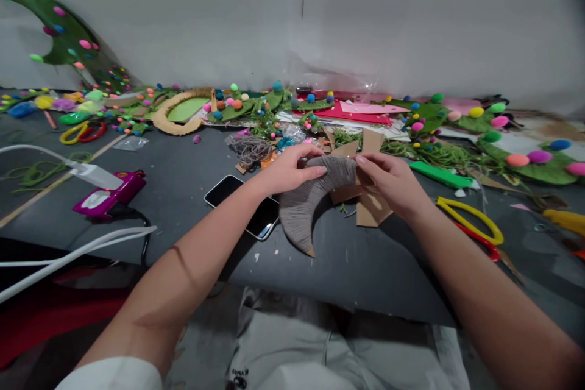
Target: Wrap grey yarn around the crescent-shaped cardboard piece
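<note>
A crescent shape wrapped in grey yarn (299,210) is held over the dark table, its bare brown tip pointing down toward me. My left hand (292,167) grips the upper left of the crescent, thumb on top and fingers behind. At the crescent's upper right end, my right hand (388,180) pinches with thumb and forefinger; what exactly lies between them is too small to tell. Brown cardboard pieces (372,210) lie beneath and beside the right end. A phone (262,219) rests under my left forearm.
On the dark table (183,170) lie grey yarn (251,149), yellow-red scissors (475,219), a green cutter (441,175) and a magenta device (109,195) with white cables. Green felt pieces with pompoms (233,111) line the wall. A yellow glue gun (564,219) sits far right.
</note>
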Tool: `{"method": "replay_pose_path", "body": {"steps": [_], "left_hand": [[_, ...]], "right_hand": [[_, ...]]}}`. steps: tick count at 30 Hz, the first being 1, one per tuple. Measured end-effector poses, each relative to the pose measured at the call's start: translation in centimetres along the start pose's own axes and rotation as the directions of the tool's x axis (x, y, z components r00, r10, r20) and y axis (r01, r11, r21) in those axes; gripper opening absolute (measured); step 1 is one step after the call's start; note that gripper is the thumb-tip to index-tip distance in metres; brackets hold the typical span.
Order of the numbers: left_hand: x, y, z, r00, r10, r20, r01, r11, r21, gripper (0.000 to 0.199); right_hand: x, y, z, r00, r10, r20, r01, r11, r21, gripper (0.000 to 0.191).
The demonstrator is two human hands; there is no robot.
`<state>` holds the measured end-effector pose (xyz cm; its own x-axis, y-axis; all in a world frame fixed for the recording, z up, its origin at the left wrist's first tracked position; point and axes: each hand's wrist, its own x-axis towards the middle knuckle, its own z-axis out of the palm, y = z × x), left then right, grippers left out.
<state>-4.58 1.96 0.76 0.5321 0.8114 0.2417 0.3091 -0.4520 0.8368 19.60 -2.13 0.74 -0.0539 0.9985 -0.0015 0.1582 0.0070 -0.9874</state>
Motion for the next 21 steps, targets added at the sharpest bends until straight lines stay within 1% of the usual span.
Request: {"method": "replay_pose_path", "body": {"steps": [2,5,8,14,18,21], "left_hand": [[0.0,0.1,0.0,1.0,-0.004,0.007,0.004,1.0,0.001,0.029],[0.0,0.5,0.0,1.0,-0.001,0.023,0.0,1.0,0.017,0.028],[0.0,0.9,0.0,1.0,-0.005,0.029,0.004,1.0,0.029,0.027],[-0.1,1.3,0.1,1.0,-0.021,0.021,0.021,0.999,0.037,0.029],[-0.1,1.3,0.0,1.0,-0.024,0.017,0.023,0.999,0.045,0.029],[-0.2,1.3,0.0,1.0,-0.024,0.009,0.024,0.999,0.045,0.028]], "right_hand": [[0.0,0.0,0.0,0.999,-0.034,-0.037,0.032,0.999,-0.038,0.028],[0.1,0.3,0.1,0.999,-0.036,-0.026,0.035,0.999,-0.033,0.032],[0.0,0.4,0.3,0.998,-0.05,-0.036,0.047,0.997,-0.062,0.033],[-0.2,-0.1,0.3,0.997,-0.001,-0.072,-0.004,0.998,-0.062,0.03],[-0.2,-0.1,0.1,0.998,-0.006,-0.061,0.003,0.998,-0.058,0.031],[-0.1,0.1,0.0,0.999,-0.037,-0.019,0.035,0.996,-0.078,0.034]]}}
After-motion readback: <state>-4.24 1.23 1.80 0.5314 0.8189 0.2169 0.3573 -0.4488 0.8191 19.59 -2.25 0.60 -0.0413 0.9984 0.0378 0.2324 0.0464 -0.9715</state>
